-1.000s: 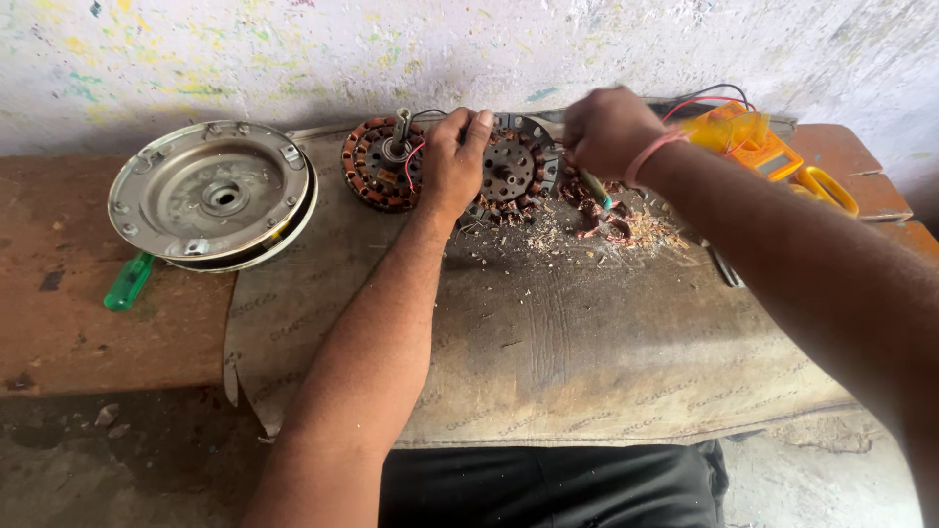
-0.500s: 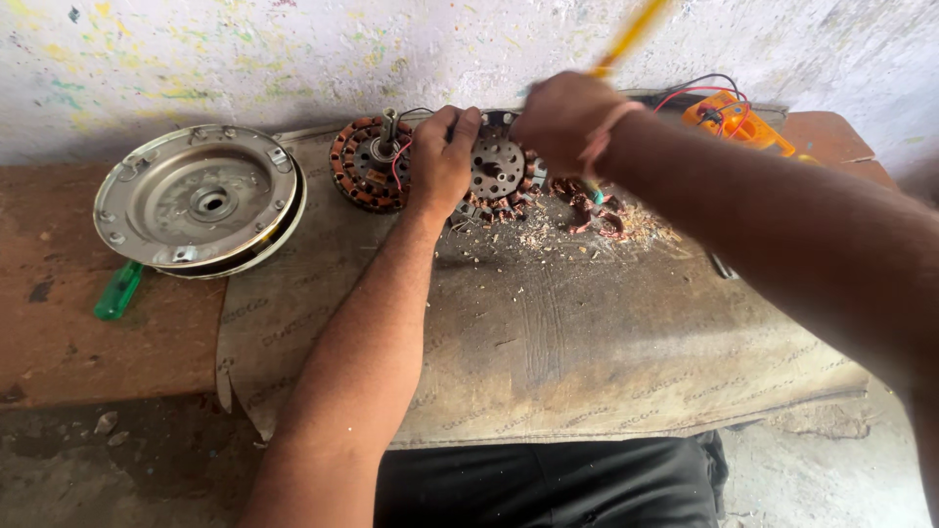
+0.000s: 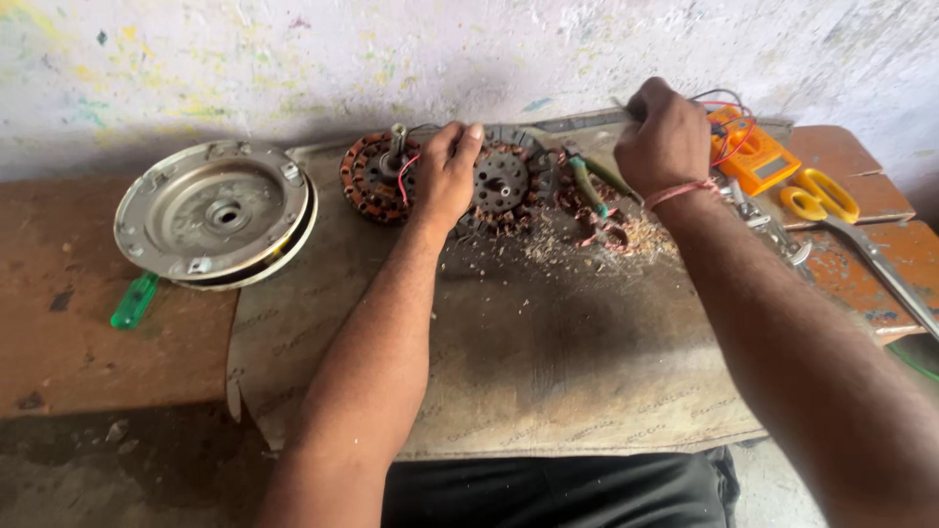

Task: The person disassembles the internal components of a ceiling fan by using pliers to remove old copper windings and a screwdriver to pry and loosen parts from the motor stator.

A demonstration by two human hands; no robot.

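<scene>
Pressing our left hand [image 3: 445, 176] flat on the stator [image 3: 499, 181], we keep our right hand [image 3: 665, 137] clenched around a thin tool, tip hidden. Stator sits mid-tabletop [image 3: 59, 332] on a cardboard sheet [image 3: 548, 372]; copper scraps [image 3: 606, 240] suggest windings partly stripped, some left. Round metal cover [image 3: 215, 210] lies left, yellow multimeter [image 3: 753, 156] and scissors [image 3: 831, 210] right.

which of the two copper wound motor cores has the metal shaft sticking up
The left stator, just left of the left hand. The other stator, right of that hand, shows only a central hole.
</scene>
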